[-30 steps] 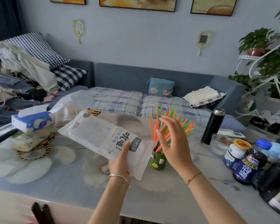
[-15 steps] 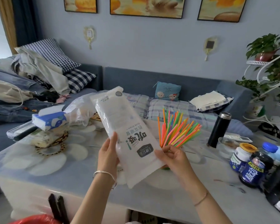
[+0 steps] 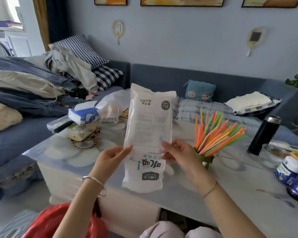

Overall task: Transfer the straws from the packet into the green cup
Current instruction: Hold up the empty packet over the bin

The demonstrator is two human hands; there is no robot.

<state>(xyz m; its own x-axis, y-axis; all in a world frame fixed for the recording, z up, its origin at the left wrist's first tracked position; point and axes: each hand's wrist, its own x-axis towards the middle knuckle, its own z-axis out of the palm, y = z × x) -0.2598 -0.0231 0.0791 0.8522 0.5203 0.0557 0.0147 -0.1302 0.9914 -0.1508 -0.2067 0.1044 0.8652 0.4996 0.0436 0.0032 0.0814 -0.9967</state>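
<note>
Both hands are raised in front of the chest, forearms angling up from the bottom of the view and converging on the white packet [image 3: 147, 140]. Left hand [image 3: 110, 158] pinches the packet's left edge between thumb and fingers, a silver bangle [image 3: 95, 183] loose on the wrist. Right hand [image 3: 181, 155] grips the opposite edge, thumb on the front face, the other fingers curled behind; a thin cord bracelet [image 3: 210, 188] circles that wrist. The packet is held upright above the near edge of the table [image 3: 222, 194], its printed lettering upside down — it looks flat, though whether any straws remain inside cannot be told.

Just right of the right hand, the green cup [image 3: 205, 158] stands on the table, partly hidden by the knuckles. A fan of bright straws [image 3: 217, 133] — orange, pink, green, yellow — sticks up and leans rightward out of it.

Farther right are a black flask [image 3: 263, 134], a glass bowl [image 3: 272, 155] and labelled jars [image 3: 291, 170]. On the table's left end sits a blue tissue pack [image 3: 84, 115] with a clear plastic bag [image 3: 112, 107] just beside it. Beyond the table runs a blue sofa [image 3: 230, 83] with cushions and heaped clothes.
</note>
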